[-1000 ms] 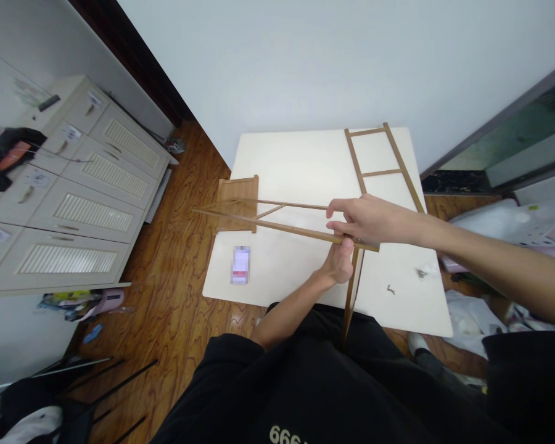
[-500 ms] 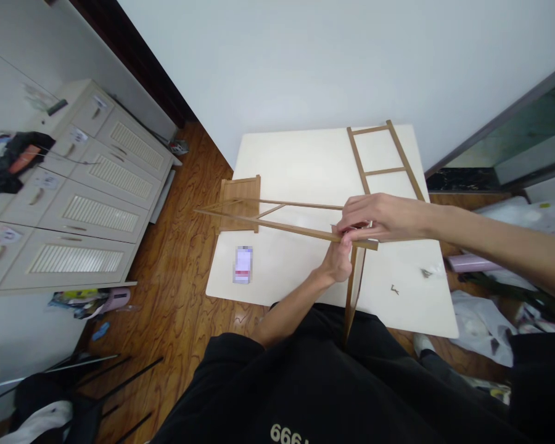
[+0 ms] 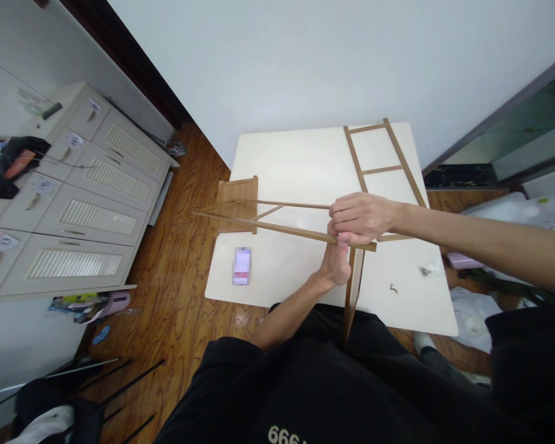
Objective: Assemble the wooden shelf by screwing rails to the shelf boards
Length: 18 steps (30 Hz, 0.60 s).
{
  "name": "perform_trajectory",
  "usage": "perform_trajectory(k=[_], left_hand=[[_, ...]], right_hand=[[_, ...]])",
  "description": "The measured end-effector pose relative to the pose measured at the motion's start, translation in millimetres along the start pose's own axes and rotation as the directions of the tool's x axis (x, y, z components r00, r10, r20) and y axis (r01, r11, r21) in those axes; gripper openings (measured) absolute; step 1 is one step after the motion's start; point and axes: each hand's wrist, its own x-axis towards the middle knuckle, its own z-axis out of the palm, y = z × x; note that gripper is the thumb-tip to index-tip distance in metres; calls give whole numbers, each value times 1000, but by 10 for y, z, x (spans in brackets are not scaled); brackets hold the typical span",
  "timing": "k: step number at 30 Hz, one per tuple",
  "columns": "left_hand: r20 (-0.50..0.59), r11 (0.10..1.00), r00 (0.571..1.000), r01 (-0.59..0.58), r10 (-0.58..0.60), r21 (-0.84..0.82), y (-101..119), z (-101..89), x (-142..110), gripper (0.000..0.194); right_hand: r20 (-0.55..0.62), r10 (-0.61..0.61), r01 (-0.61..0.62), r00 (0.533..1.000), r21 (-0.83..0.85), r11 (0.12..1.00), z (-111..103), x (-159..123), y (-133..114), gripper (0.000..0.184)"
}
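Note:
A slim wooden frame (image 3: 296,232) with crossbars stretches leftward above the white table, its near end at my hands. My left hand (image 3: 337,264) is closed around that frame near the joint, gripping from below. Over the same joint, my right hand (image 3: 358,217) is closed with its fingers curled; whatever its fingertips pinch is hidden. A wooden panel (image 3: 353,283) meets the frame there and runs down toward my lap. Farther back, a second ladder-like wooden frame (image 3: 382,169) lies on the table. A slatted wooden board (image 3: 237,191) lies at the table's left side.
On the white table (image 3: 287,163) lie a phone (image 3: 242,266), a few small screws (image 3: 393,288) and a small bag of hardware (image 3: 425,271). White cabinets (image 3: 97,209) stand at left. Plastic bags (image 3: 474,320) sit on the floor at right.
My right hand has turned over and its fingers have curled down over the joint, a little to the left. The left hand and the frame have barely moved.

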Motion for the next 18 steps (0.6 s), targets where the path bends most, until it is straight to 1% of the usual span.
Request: perform_trajectory(k=[3, 5, 9, 13, 16, 18], left_hand=[[-25, 999, 999, -20, 21, 28, -2, 17, 4, 68], [-28, 999, 999, -28, 29, 46, -1, 25, 14, 66], [-45, 999, 999, 0, 2, 43, -5, 42, 55, 60], [-44, 999, 999, 32, -31, 35, -76, 93, 130, 52], [-41, 997, 998, 52, -50, 52, -172, 157, 188, 45], [-38, 995, 998, 62, -59, 75, -245, 205, 223, 41]], right_hand=[[48, 53, -53, 997, -5, 999, 22, 7, 20, 64], [58, 92, -91, 994, -18, 996, 12, 8, 12, 64], [57, 127, -124, 990, -46, 991, -13, -8, 15, 60], [29, 167, -166, 986, -44, 985, 33, -93, 112, 57], [41, 255, -253, 966, -54, 966, 91, -194, 190, 57], [58, 348, -344, 936, -69, 936, 121, -261, 220, 57]])
